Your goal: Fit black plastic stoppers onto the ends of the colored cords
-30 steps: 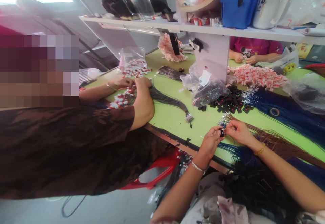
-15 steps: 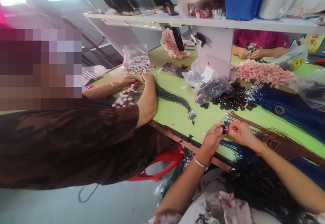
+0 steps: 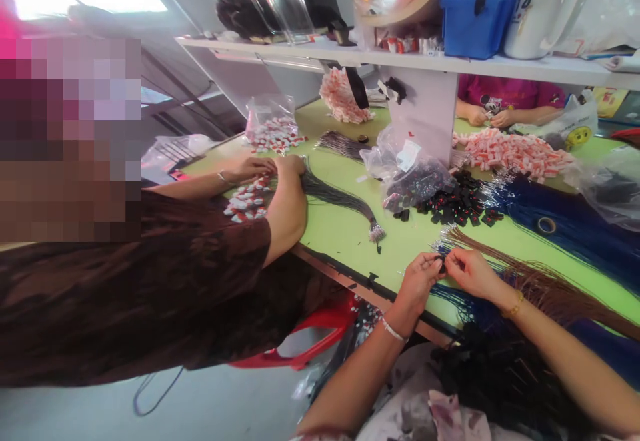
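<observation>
To my far left a co-worker in a brown sleeve [image 3: 150,281] leans on the green table [image 3: 345,227], both of that person's hands at a heap of red-and-white tags [image 3: 246,199] beside a bundle of dark cords [image 3: 340,197]. Nearer the middle, a clear bag [image 3: 410,177] and a scatter of small black clips [image 3: 457,206] lie on the table. My left hand [image 3: 417,281] is pinched shut, thumb and fingertips clamped on a small black clip [image 3: 442,264] just above the table's near edge. My right hand [image 3: 470,272] meets it there, its fingers closed on a thin cord at the same clip; I cannot tell which cord. Brown cords [image 3: 540,281] fan out under my right wrist, with blue cords [image 3: 575,221] farther back. Across the table, another person's hands [image 3: 487,117] work near a pink-and-white pile [image 3: 510,151].
</observation>
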### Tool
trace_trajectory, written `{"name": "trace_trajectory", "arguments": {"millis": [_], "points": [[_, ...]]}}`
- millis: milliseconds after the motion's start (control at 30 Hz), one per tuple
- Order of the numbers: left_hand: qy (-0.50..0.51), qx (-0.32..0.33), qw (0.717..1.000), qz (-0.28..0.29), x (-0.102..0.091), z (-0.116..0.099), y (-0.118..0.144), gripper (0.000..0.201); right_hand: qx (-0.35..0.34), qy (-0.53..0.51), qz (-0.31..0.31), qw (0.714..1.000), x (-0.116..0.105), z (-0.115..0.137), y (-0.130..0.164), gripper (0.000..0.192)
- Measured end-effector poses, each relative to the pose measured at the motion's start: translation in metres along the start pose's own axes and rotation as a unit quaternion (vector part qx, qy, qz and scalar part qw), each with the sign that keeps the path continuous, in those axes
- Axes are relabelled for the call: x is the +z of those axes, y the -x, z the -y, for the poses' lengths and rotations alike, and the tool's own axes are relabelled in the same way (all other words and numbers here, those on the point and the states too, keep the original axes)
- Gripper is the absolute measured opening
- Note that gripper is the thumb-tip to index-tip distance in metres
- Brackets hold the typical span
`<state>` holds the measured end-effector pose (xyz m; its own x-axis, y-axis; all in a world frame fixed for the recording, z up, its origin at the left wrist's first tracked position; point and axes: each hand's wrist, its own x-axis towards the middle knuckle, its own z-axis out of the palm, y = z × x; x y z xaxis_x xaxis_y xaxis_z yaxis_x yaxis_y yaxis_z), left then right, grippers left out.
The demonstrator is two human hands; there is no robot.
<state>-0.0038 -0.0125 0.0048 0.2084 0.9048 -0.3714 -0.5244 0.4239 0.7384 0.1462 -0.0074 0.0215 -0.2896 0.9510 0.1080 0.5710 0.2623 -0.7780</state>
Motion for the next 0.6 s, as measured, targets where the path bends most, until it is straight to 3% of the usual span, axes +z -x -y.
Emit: {"name": "trace_trajectory", "arguments": {"millis": [233, 400, 500, 600], "points": [[-0.033, 0.02, 0.999, -0.014, -0.001, 0.003, -0.002, 0.038, 0.002, 0.068, -0.018, 0.998, 0.004, 0.006, 0.001, 0.021], [-0.052, 0.01, 0.999, 0.004, -0.001, 0.001, -0.002, 0.037, 0.009, 0.058, -0.011, 0.998, -0.029, -0.013, -0.008, 0.021], [-0.049, 0.006, 0.998, 0.025, -0.001, 0.0, -0.002, 0.036, 0.061, 0.158, 0.007, 0.986, -0.049, -0.029, -0.016, 0.018], [-0.045, 0.001, 0.998, 0.038, -0.001, 0.0, -0.002, 0.036, 0.078, 0.238, 0.044, 0.967, -0.054, -0.036, -0.019, 0.013]]}}
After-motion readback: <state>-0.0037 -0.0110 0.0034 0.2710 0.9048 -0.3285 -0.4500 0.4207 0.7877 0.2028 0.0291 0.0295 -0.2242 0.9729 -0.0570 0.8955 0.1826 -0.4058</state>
